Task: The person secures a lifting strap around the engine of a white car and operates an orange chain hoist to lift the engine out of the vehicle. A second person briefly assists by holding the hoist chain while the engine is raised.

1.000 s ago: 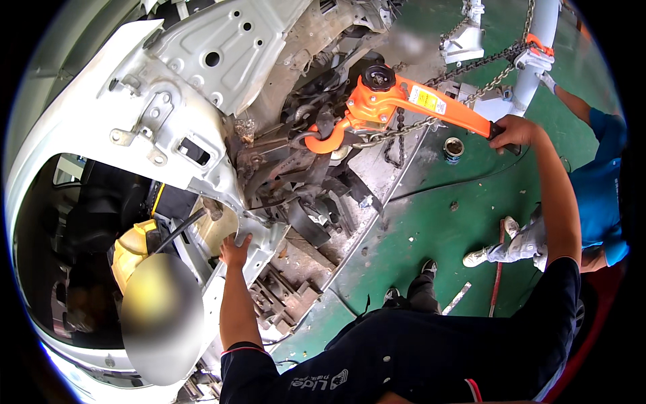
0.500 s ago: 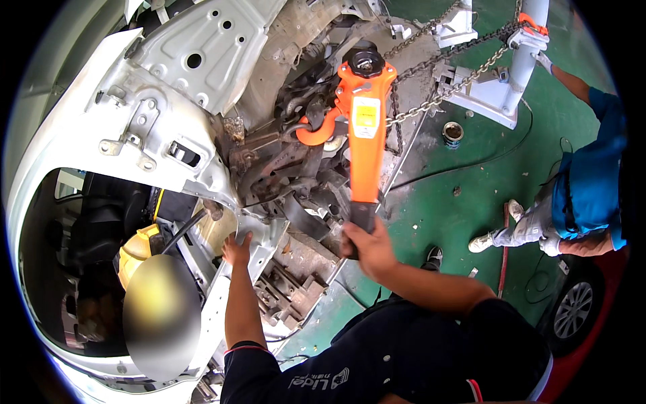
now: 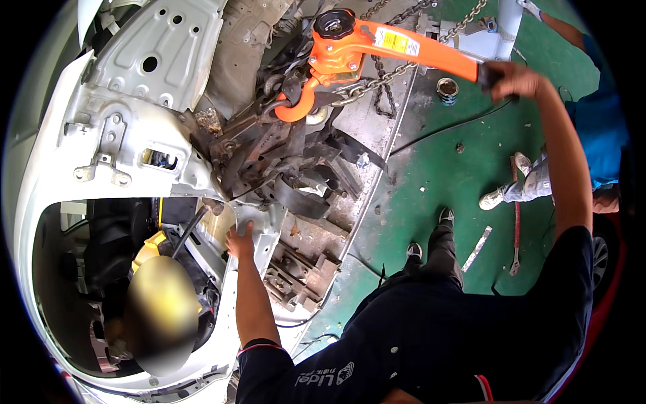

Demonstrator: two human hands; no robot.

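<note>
My right hand [image 3: 521, 81] is wrapped round the black grip at the end of an orange lever hoist's [image 3: 437, 55] handle, which points out to the right. The hoist's orange hook [image 3: 301, 106] is caught on a dark metal shackle by the car's torn-up front end. Steel chain [image 3: 370, 86] runs from the hoist toward the upper right. My left hand [image 3: 240, 241] rests with fingers apart on the white car body [image 3: 259, 232], beside the door opening.
Bent metal parts [image 3: 303, 195] lie under the hook on a platform. A person in a yellow cap [image 3: 161, 303] is inside the car. Another person in blue [image 3: 592, 141] stands at the right. A can [image 3: 447, 87], a cable [image 3: 457, 128] and a long red-handled wrench [image 3: 517, 222] are on the green floor.
My right hand has swung the hoist handle up and to the right, from pointing toward me to pointing sideways. My left hand stays on the car body. The view has shifted slightly.
</note>
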